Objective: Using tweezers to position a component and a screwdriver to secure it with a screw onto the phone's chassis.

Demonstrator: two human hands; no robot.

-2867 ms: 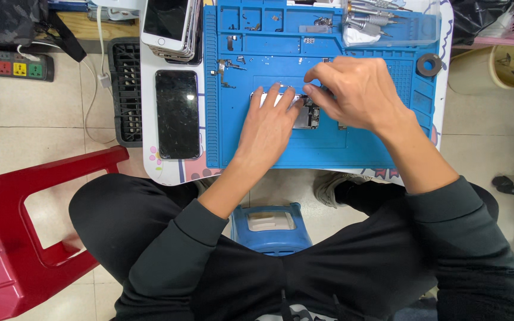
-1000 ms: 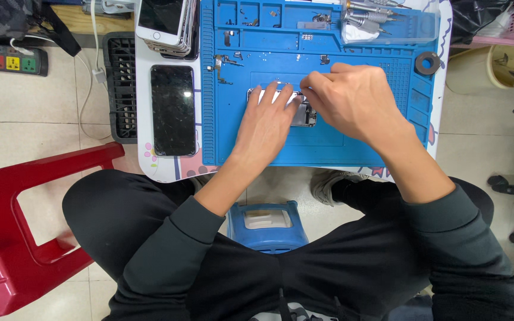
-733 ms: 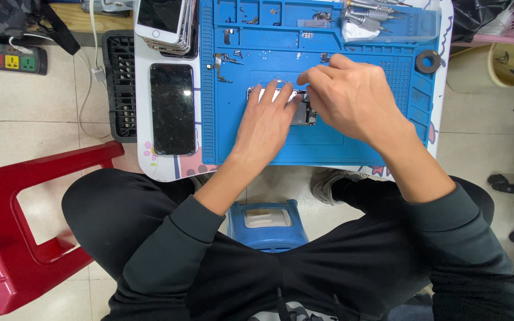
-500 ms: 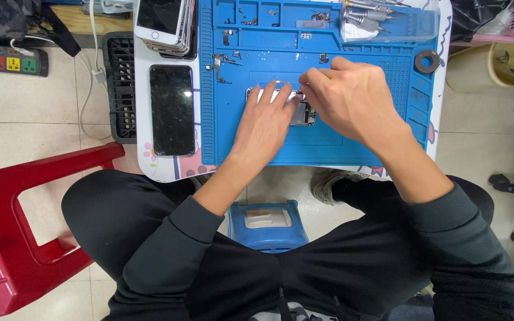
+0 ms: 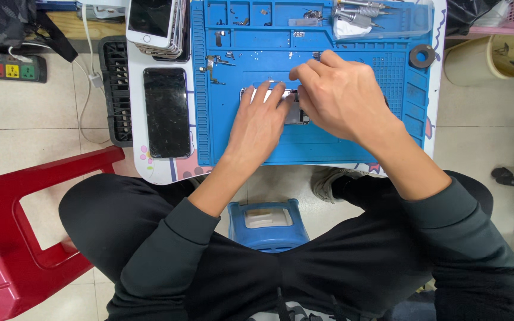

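Blue mat point(image 5: 352, 148) at counter centre, opened phone point(image 5: 295, 113) pinned flat beneath left hand point(image 5: 260, 125), right hand point(image 5: 340, 98) pinching at it; could scatter loose screws point(image 5: 212, 62) at ten o'clock if jolted.

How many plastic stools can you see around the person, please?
2. A red stool stands on the floor by the person's left leg; a blue stool sits under the person, between the knees, mostly covered. Others may lie outside the view.
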